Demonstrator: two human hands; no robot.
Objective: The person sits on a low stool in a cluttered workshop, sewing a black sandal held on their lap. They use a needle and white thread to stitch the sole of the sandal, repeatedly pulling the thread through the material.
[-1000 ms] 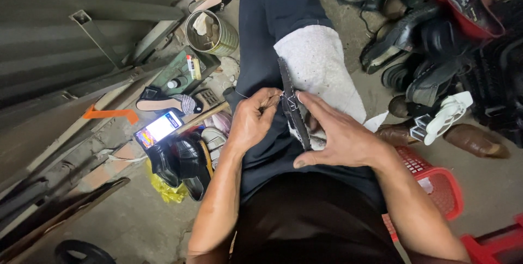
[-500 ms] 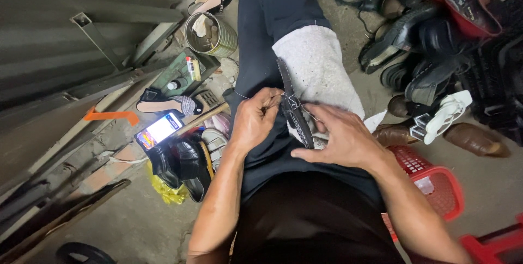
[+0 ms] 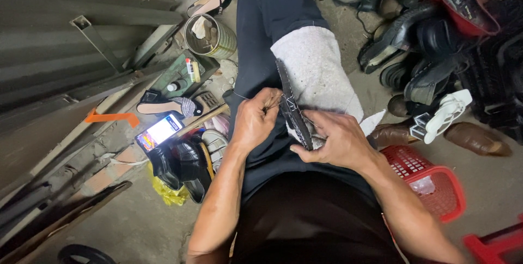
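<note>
Right hand (image 3: 338,141) had a closed grip on the dark shoe sole (image 3: 294,114), propped edge-up on the grey cloth (image 3: 318,73) over the lap, likely to steady it. Left hand (image 3: 253,120) pinched a thin thread (image 3: 275,100) at the sole's left edge. Red basket (image 3: 436,188) sat right, lit phone (image 3: 159,132) left on the floor.

Matt grey cloth (image 3: 321,73), glossy black leather shoes (image 3: 182,166), red plastic basket (image 3: 436,182), ribbed metal can (image 3: 215,38)
</note>
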